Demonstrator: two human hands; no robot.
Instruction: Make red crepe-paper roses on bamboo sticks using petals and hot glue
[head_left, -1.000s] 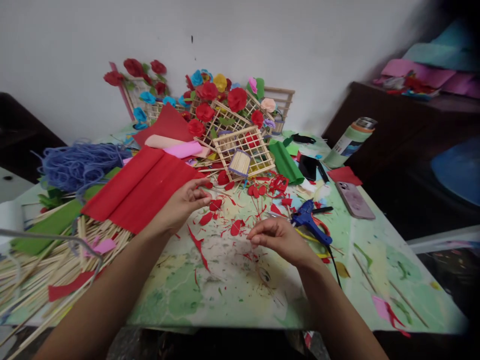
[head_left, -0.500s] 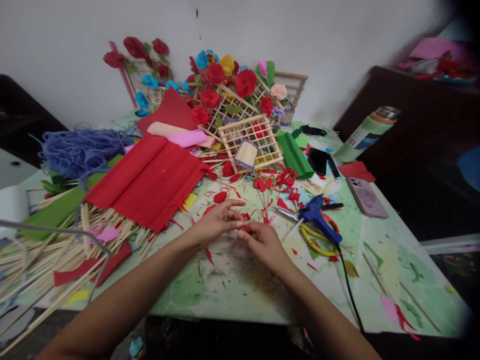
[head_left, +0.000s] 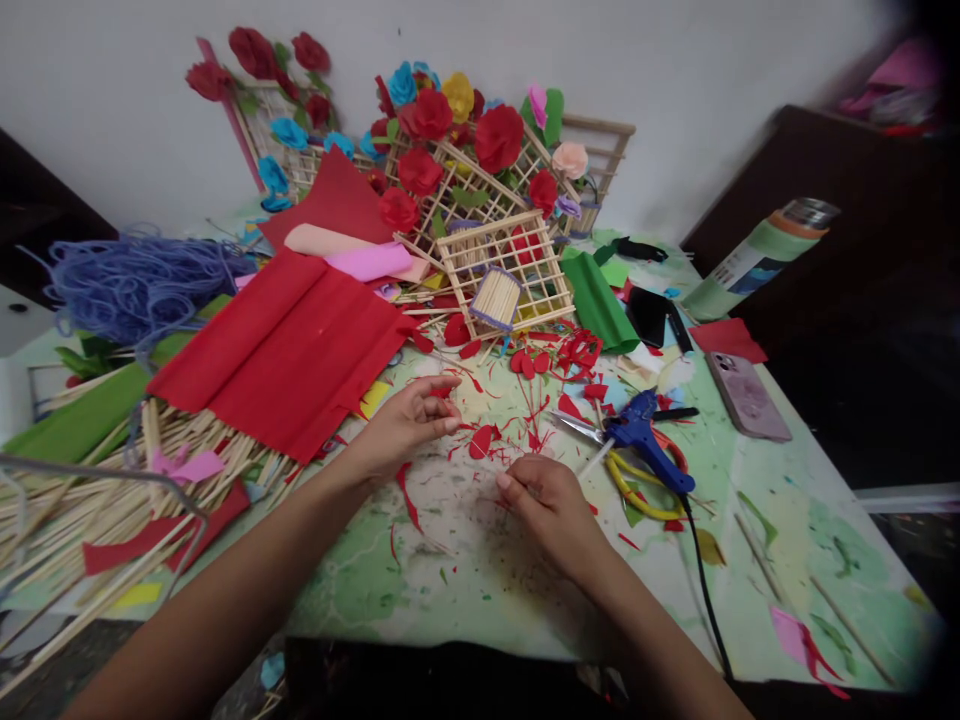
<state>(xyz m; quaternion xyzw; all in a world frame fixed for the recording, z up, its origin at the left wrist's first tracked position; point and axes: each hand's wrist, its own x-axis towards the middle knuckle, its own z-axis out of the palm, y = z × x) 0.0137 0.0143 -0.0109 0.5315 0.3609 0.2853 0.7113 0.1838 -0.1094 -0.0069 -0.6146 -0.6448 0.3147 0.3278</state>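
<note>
My left hand hovers over the middle of the table, index finger stretched out and the other fingers loosely bent. Red shows by its fingertips, but I cannot tell whether it is touching them. To the right, my right hand is closed in a pinch, thumb against index finger; what sits in the pinch is hidden. A rounded red paper petal shows between the two hands. A faint thin line runs near it toward my right fingertips. Red paper scraps lie around and under the hands.
Right of my hands are a blue glue gun with a black cord and scissors. Farther right lie a phone and a bottle. Red crepe paper, sticks and purple yarn fill the left. Paper-flower lattices stand behind.
My hands have drawn apart, the left moving left and the right moving slightly right and down. The red petal now shows between them. The view has shifted slightly.
</note>
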